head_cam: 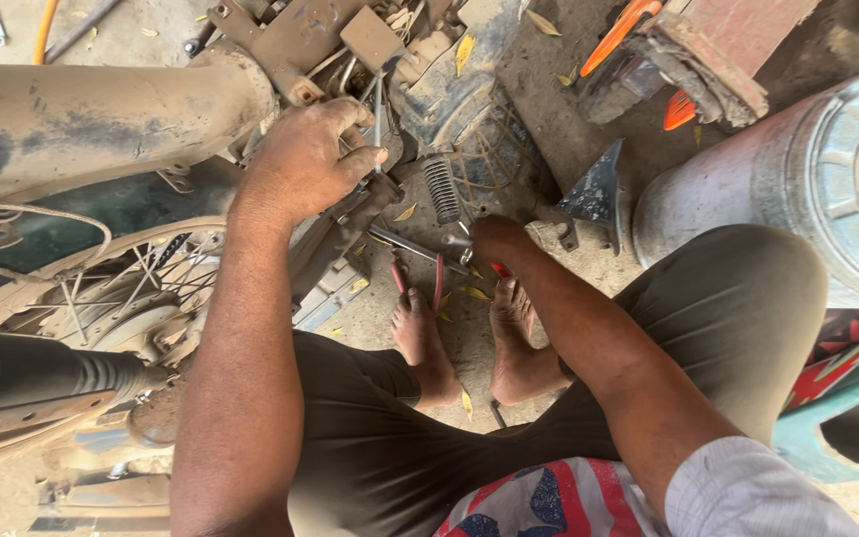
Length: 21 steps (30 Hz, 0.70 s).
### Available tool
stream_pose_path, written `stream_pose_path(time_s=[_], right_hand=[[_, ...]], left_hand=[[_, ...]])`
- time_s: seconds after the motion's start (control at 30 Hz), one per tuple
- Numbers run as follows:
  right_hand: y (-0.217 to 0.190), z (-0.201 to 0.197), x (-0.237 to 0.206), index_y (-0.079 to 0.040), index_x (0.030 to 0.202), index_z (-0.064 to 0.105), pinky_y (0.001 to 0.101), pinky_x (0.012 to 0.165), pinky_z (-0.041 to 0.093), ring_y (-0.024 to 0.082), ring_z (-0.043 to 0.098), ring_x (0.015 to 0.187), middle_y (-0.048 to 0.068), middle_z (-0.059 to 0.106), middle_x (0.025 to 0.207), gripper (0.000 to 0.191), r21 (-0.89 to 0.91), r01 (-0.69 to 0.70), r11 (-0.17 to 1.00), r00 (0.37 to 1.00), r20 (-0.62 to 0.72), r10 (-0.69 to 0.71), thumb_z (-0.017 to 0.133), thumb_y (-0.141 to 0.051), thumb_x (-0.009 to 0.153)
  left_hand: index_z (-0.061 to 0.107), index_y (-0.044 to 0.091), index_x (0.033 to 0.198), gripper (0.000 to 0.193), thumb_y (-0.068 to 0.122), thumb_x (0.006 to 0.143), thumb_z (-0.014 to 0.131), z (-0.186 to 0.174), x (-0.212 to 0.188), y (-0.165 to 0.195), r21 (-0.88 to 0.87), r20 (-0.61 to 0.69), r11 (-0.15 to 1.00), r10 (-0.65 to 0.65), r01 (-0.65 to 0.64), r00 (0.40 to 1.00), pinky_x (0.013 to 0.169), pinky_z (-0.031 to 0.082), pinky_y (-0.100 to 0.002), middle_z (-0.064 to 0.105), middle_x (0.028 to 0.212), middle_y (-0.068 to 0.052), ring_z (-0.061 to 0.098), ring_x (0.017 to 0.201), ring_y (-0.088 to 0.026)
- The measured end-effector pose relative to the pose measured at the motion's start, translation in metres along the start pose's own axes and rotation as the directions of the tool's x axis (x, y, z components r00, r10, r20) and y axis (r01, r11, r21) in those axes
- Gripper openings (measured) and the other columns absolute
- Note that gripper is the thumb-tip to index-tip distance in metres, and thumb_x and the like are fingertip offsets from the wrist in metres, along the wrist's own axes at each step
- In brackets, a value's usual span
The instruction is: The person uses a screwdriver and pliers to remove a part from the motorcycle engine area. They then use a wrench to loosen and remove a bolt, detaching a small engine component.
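My left hand (305,159) is up at the dusty frame of a motorcycle (101,119), its fingers closed around a thin metal rod or bolt beside the engine parts. Low down, my right hand (494,239) is closed on a metal tool (420,247) that lies across the ground toward the frame; what kind of tool it is stays unclear. Red-handled pliers (436,283) lie on the ground just under that hand. A coil spring (441,189) stands between the two hands. My bare feet (469,338) rest on the ground below.
A spoked wheel (131,288) and a black exhaust pipe (32,373) fill the left. A large metal drum (827,179) stands at the right, with an orange and grey object (678,60) above it. Dry leaves lie scattered on the concrete floor.
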State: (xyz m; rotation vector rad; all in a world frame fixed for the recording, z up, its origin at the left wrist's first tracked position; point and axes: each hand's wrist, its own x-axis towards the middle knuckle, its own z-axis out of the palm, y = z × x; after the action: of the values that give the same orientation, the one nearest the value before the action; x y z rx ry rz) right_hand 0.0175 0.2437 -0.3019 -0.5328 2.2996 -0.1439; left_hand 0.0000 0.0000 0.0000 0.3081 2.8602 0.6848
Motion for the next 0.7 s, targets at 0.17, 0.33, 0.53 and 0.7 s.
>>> stream_pose_path(time_s=[0.17, 0.33, 0.53, 0.7], right_hand=[[0.028, -0.077, -0.035, -0.002, 0.112, 0.075, 0.0462, 0.097, 0.056, 0.036, 0.072, 0.107, 0.023, 0.073, 0.119, 0.031, 0.190, -0.158, 0.969, 0.981, -0.085, 0.177, 0.067, -0.024, 0.091], [0.032, -0.127, -0.059, -0.002, 0.117, 0.070, 0.0483, 0.098, 0.052, 0.036, 0.067, 0.110, 0.022, 0.069, 0.118, 0.036, 0.153, -0.150, 0.977, 0.954, -0.238, 0.183, 0.066, -0.026, 0.090], [-0.009, -0.076, -0.057, 0.002, 0.121, 0.064, 0.0471, 0.096, 0.051, 0.040, 0.064, 0.112, 0.029, 0.064, 0.122, 0.035, 0.419, -0.116, 0.901, 0.905, -0.329, 0.270, 0.057, -0.022, 0.097], [-0.038, 0.003, -0.053, -0.002, 0.108, 0.073, 0.0510, 0.088, 0.054, 0.042, 0.070, 0.102, 0.026, 0.072, 0.108, 0.025, 0.335, -0.006, 0.942, 0.980, -0.187, 0.072, 0.060, -0.014, 0.089]], left_hand=[[0.070, 0.012, 0.124, 0.045, 0.033, 0.085, 0.082, -0.002, 0.003, 0.009, -0.015, 0.048, 0.998, -0.058, 0.058, 0.997, 0.093, 0.054, -0.049, 0.075, 0.105, -0.012, 0.072, 0.100, -0.027], [0.070, 0.013, 0.121, 0.032, 0.032, 0.096, 0.073, 0.029, 0.018, 0.002, -0.004, 0.046, 0.999, -0.050, 0.050, 0.998, 0.093, 0.058, -0.045, 0.074, 0.113, -0.009, 0.074, 0.095, -0.022], [0.067, 0.010, 0.130, 0.035, 0.006, 0.096, 0.061, 0.111, 0.053, 0.005, 0.342, -0.157, 0.931, 0.189, -0.126, 0.969, 0.076, 0.063, -0.041, 0.054, 0.143, -0.023, 0.073, 0.092, -0.036], [0.067, 0.015, 0.127, 0.028, 0.008, 0.100, 0.061, 0.158, 0.068, -0.024, 0.543, -0.286, 0.818, 0.393, -0.190, 0.874, 0.087, 0.065, -0.036, 0.059, 0.136, -0.013, 0.074, 0.111, -0.029]])
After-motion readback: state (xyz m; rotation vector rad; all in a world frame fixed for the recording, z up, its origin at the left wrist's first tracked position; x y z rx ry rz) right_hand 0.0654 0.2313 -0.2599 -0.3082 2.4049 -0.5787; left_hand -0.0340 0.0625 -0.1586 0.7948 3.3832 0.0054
